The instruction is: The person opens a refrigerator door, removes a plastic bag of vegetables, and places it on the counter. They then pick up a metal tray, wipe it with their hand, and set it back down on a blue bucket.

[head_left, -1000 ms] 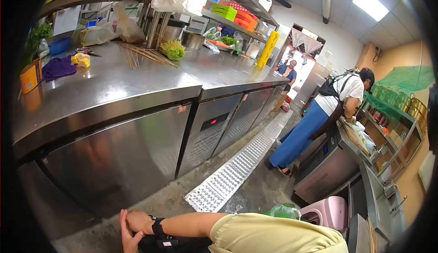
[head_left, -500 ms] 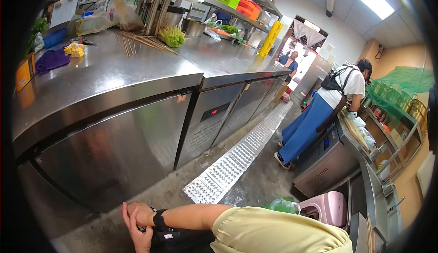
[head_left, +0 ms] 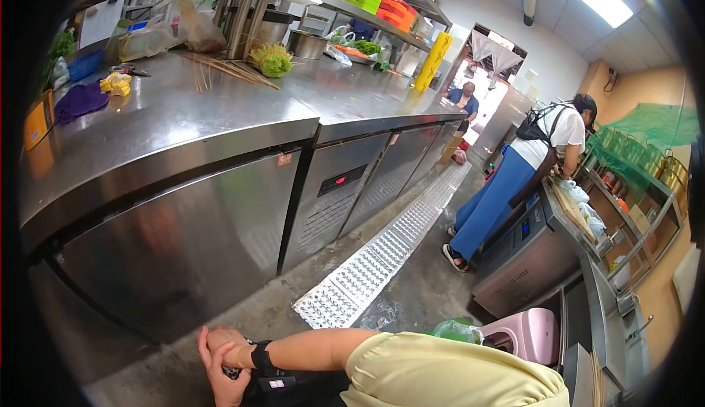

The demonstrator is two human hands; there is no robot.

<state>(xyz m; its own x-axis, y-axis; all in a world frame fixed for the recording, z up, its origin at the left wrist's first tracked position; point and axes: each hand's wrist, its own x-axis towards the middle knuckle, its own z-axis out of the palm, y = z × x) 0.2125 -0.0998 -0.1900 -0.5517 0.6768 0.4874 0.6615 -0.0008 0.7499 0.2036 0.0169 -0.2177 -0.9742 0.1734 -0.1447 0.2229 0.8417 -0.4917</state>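
My right arm, in a pale yellow sleeve (head_left: pixel 448 366) with a black wristband (head_left: pixel 261 355), reaches across the bottom of the view. At its end my right hand (head_left: pixel 229 341) meets my left hand (head_left: pixel 220 378), low in front of the steel counter. The left fingers are wrapped about the right hand. The right hand's own fingers are mostly hidden. A black item with a small white label (head_left: pixel 277 383) shows just below the wristband. I cannot make out anything between the hands.
The steel counter (head_left: pixel 242 110) carries leafy greens (head_left: pixel 270 60), thin sticks (head_left: pixel 231 71), a purple cloth (head_left: pixel 81 100) and a yellow cloth (head_left: pixel 115 83). A studded metal strip (head_left: pixel 367 275) runs along the floor. A co-worker (head_left: pixel 540 143) bends at the right-hand counter, near a pink bin (head_left: pixel 530 333).
The view shifts slightly left-to-right. My hands stay together, the left fingers a little higher around the right hand. The person in the doorway has lowered their head.
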